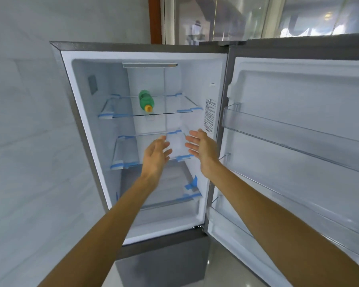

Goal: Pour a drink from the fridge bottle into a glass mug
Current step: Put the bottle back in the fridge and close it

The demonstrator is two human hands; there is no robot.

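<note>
A green plastic bottle (146, 100) with an orange cap lies on its side on the top glass shelf (174, 111) of the open fridge (220, 83), cap pointing toward me. My left hand (157, 155) and my right hand (202, 149) are both stretched out in front of the middle shelf, below the bottle and apart from it. Their fingers are spread, palms facing each other, and neither holds anything. No glass mug is in view.
The fridge door (298, 141) stands swung open to the right, its clear door bins holding nothing. Lower glass shelves with blue tape at their corners hold nothing. A grey tiled wall runs along the left. A closed lower compartment sits beneath.
</note>
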